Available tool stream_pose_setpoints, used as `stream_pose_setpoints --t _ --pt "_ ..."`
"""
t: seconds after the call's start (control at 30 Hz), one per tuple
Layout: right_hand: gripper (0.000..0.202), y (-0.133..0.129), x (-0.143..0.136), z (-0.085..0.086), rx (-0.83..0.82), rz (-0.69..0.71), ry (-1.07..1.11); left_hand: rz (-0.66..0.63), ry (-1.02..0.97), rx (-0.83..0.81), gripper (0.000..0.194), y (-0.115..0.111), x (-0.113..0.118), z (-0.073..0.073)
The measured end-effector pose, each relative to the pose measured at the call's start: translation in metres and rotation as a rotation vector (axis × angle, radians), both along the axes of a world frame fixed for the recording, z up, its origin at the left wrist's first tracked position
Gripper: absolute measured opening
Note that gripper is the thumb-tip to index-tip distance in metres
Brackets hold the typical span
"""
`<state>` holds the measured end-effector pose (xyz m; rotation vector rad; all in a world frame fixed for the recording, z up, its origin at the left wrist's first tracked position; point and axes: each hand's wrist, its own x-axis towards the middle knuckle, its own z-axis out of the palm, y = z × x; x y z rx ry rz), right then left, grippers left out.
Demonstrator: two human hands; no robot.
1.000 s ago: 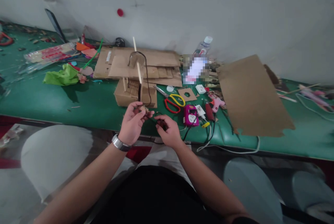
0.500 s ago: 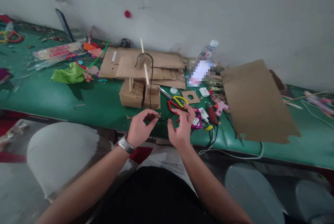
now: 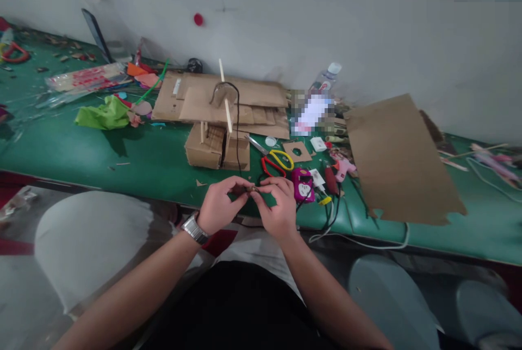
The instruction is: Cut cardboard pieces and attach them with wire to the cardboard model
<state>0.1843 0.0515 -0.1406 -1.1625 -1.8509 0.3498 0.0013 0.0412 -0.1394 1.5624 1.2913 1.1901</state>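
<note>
My left hand (image 3: pixel 222 203), a metal-banded watch on its wrist, pinches a small brown piece (image 3: pixel 253 189) between thumb and fingers. My right hand (image 3: pixel 278 206) closes on the same piece from the other side, fingertips nearly meeting the left ones. The piece is too small to name, and fingers hide part of it. A black cord (image 3: pixel 238 143) hangs from a cardboard model (image 3: pixel 204 149) with wooden sticks and runs down behind my hands. Scissors (image 3: pixel 277 160) with red and yellow handles lie just beyond my right hand.
A purple box (image 3: pixel 302 186), a pink glue gun (image 3: pixel 345 168) and cables lie to the right, before a big cardboard sheet (image 3: pixel 402 165). Flat cardboard (image 3: pixel 171 105) and a bottle (image 3: pixel 326 79) stand at the back. Green crumpled material (image 3: pixel 104 114) is left. Stools (image 3: pixel 101 241) flank me.
My right hand has moved left and its open fingers have closed on the small brown piece held by my left hand. The view has shifted slightly.
</note>
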Motion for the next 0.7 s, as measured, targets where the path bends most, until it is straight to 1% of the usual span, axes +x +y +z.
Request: stream_pose_setpoints --t 0.07,0.13,0.27,0.4,0.5,0.53,0.57,0.63,0.7 --pt "0.007 0.0 0.0 0.003 -0.01 0.005 0.022 0.003 0.001 -0.005 0.021 0.001 -0.001 0.0" --pt "0.007 0.0 0.0 0.007 -0.034 0.006 0.073 0.03 0.065 0.014 0.026 0.002 -0.003 0.001" --pt "0.009 0.0 0.004 0.015 -0.103 0.033 0.169 0.145 0.263 0.101 0.036 0.003 -0.009 0.007" --pt "0.009 -0.003 0.008 0.018 -0.162 0.038 0.154 0.294 0.333 0.21 0.041 -0.001 -0.01 0.017" --pt "0.009 -0.007 0.009 0.018 -0.173 0.055 0.127 0.341 0.357 0.262 0.044 -0.003 -0.011 0.022" --pt "0.009 -0.008 0.009 0.018 -0.172 0.064 0.121 0.324 0.348 0.272 0.042 -0.004 -0.012 0.022" --pt "0.009 -0.009 0.008 0.018 -0.17 0.072 0.116 0.281 0.328 0.278 0.038 -0.004 -0.012 0.022" --pt "0.009 -0.01 0.008 0.017 -0.172 0.09 0.104 0.134 0.267 0.268 0.028 -0.005 -0.012 0.021" --pt "0.009 -0.01 0.007 0.017 -0.172 0.113 0.083 -0.021 0.215 0.235 0.024 -0.005 -0.009 0.019"
